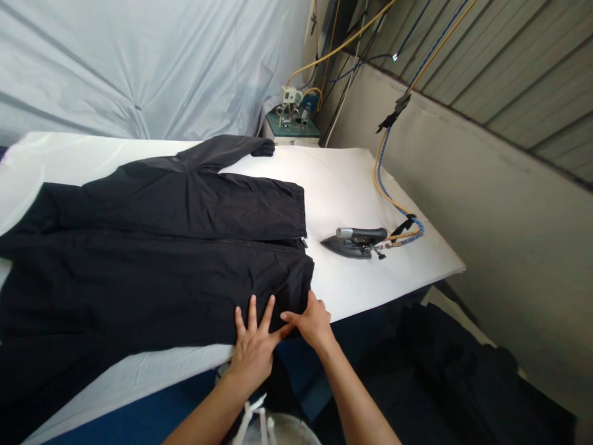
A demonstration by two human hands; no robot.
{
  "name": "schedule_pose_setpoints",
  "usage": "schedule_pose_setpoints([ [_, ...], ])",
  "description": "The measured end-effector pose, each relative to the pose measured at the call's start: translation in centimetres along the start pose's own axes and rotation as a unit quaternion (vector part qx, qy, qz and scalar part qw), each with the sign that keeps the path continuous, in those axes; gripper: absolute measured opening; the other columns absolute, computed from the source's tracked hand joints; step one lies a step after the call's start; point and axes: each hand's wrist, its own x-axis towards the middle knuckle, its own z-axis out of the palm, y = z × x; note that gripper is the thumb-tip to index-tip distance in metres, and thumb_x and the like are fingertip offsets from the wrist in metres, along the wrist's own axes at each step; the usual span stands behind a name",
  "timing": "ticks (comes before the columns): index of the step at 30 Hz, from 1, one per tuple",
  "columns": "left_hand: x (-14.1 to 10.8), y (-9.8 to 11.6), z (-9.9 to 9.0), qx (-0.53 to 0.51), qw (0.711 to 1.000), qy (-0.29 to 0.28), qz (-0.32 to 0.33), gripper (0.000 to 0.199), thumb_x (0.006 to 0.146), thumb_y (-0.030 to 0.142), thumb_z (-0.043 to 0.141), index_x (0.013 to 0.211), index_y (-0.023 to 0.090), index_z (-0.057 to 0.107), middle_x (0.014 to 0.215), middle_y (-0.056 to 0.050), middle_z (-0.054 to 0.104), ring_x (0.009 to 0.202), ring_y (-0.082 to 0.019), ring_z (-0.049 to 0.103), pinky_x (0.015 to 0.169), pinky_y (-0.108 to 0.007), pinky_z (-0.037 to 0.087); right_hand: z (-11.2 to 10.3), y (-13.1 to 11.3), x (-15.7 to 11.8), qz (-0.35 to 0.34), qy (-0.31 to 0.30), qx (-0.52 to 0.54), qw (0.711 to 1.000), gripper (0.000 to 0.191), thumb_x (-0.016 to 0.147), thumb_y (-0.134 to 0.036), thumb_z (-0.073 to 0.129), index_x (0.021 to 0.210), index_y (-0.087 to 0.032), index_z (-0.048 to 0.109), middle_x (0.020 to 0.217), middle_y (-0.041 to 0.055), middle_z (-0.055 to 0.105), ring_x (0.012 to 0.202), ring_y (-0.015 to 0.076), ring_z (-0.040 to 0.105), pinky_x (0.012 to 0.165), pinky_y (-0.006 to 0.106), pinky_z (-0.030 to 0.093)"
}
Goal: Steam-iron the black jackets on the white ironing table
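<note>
A black zip-front jacket (152, 278) lies spread on the white-covered table (343, 185), its hem toward the right and one sleeve stretched out at the back. My left hand (252, 352) rests flat on the near front panel, fingers spread. At the hem's near corner, my right hand (312, 321) grips the fabric between thumb and curled fingers. The zipper runs along the jacket's middle, and its metal pull (304, 241) shows at the hem. Right of the hem sits a steam iron (356, 242), touched by neither hand.
Yellow and blue hoses (382, 161) run from the iron up to the ceiling. A green-topped machine (291, 120) stands behind the table. Dark garments (454, 371) are heaped at the lower right, beside a wall (486, 204). Light sheeting (139, 62) hangs at the back.
</note>
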Motion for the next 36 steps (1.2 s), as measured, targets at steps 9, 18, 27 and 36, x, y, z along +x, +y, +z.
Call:
schedule_pose_setpoints([
  [9,0.3,0.3,-0.3,-0.007,0.999,-0.037,-0.024,0.087,0.065,0.009,0.057,0.13,0.051,0.018,0.15,0.001,-0.001,0.132,-0.04,-0.008,0.099,-0.065,-0.004,2.8,0.2,0.6,-0.021,0.136,0.009,0.99,0.037,0.071,-0.042,0.059,0.095,-0.015,0.051,0.085,0.0104,0.064,0.087,0.0268,0.059,0.077,0.035,0.037],
  [18,0.6,1.0,-1.5,0.023,0.993,-0.112,-0.032,0.102,0.054,-0.006,0.047,0.127,0.057,0.014,0.148,0.017,0.007,0.127,-0.044,-0.02,0.095,-0.072,-0.005,4.0,1.7,0.5,-0.044,0.203,0.007,0.978,0.067,0.065,-0.052,0.063,0.114,-0.009,0.047,0.105,0.0177,0.059,0.101,0.0328,0.051,0.086,0.043,0.034],
  [27,0.7,0.6,-1.7,0.026,0.993,-0.117,-0.01,0.106,0.048,-0.007,0.048,0.126,0.059,0.017,0.148,0.014,0.002,0.128,-0.045,-0.016,0.094,-0.074,-0.001,-10.0,6.8,9.1,-0.137,0.331,-0.111,0.927,0.072,0.076,-0.048,0.052,0.134,-0.011,0.03,0.129,0.0184,0.043,0.12,0.0304,0.033,0.096,0.043,0.027],
  [36,1.2,-1.1,-3.4,-0.08,0.994,0.019,0.069,0.048,0.078,0.012,0.043,0.12,0.033,0.051,0.131,0.001,0.049,0.13,-0.028,0.025,0.104,-0.062,0.009,-19.7,5.2,20.6,-0.195,-0.074,-0.249,0.946,0.061,0.062,-0.052,0.066,0.112,-0.019,0.058,0.1,0.0102,0.064,0.086,0.0226,0.058,0.071,0.03,0.04],
])
